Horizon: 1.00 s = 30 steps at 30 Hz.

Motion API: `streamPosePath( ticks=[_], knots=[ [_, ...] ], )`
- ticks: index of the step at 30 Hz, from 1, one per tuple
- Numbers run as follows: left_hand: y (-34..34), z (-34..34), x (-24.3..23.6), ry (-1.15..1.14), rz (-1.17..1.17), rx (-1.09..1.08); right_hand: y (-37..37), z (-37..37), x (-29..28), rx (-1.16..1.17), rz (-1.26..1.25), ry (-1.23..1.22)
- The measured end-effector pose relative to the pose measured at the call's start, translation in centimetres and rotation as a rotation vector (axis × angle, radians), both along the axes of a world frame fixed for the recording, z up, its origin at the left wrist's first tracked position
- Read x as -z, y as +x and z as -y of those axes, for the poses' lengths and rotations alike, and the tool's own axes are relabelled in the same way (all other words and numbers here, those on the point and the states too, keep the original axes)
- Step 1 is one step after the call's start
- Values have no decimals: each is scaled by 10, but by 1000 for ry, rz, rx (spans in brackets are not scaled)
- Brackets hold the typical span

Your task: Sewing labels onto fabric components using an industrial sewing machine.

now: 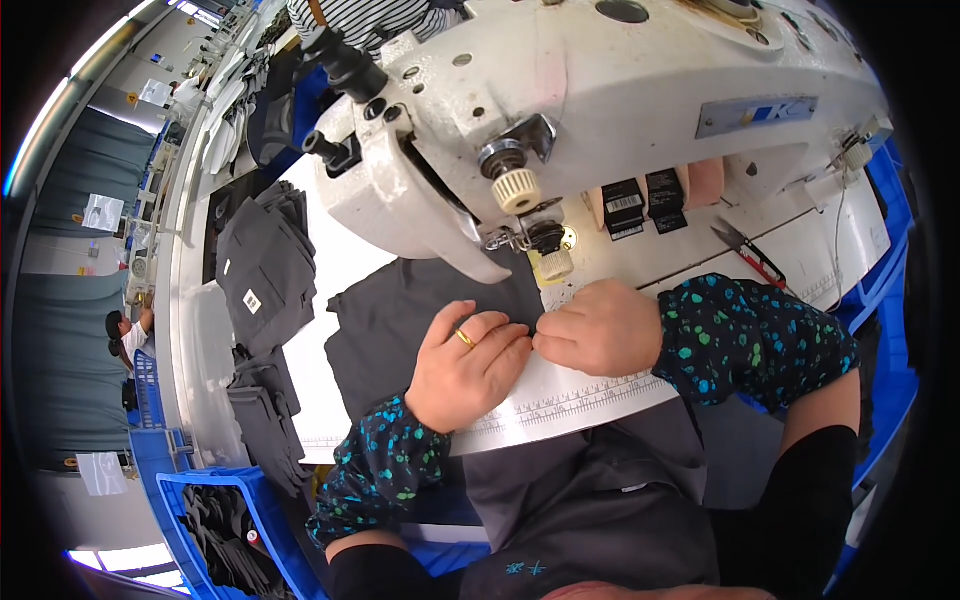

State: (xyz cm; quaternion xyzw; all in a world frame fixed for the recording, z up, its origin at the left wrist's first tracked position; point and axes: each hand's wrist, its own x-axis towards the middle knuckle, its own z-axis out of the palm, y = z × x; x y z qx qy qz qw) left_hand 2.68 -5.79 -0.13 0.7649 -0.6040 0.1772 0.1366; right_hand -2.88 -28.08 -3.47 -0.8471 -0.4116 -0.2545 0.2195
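Note:
A dark grey fabric piece [400,310] lies on the white machine table under the sewing machine's head [430,190]. My left hand [470,365], with a gold ring on one finger, rests at the fabric's right edge, its fingertips drawn together on the cloth. Close beside it, my right hand [600,328] is closed, its fingertips meeting the same edge. What lies between the fingertips is mostly hidden. Just beyond my hands are the needle area and a cream knob [555,264]. Patterned sleeve covers are on both forearms.
Folded dark grey pieces [265,265] are piled at the left. Black labels [625,205] lie under the machine arm, near red-and-black scissors [752,255]. A printed ruler [560,405] runs along the table's front. A blue crate [260,480] holds dark pieces; another person [130,335] is far left.

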Motion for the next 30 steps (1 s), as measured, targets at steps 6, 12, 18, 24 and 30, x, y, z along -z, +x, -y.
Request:
streamPosePath(
  ticks=[6,12,18,24,30],
  knots=[
    [22,8,1,-33,18,-31,19,8,2,41,8,-31],
    [40,18,3,-112,18,-36,35,13,4,143,-39,-103],
    [47,16,6,-87,5,-64,39,12,-6,194,-34,-160],
    [42,9,1,-13,-45,-34,35,12,-3,223,-158,-78],
    [34,8,-9,100,-24,-50,27,20,-13,223,-266,-74]
  ],
)
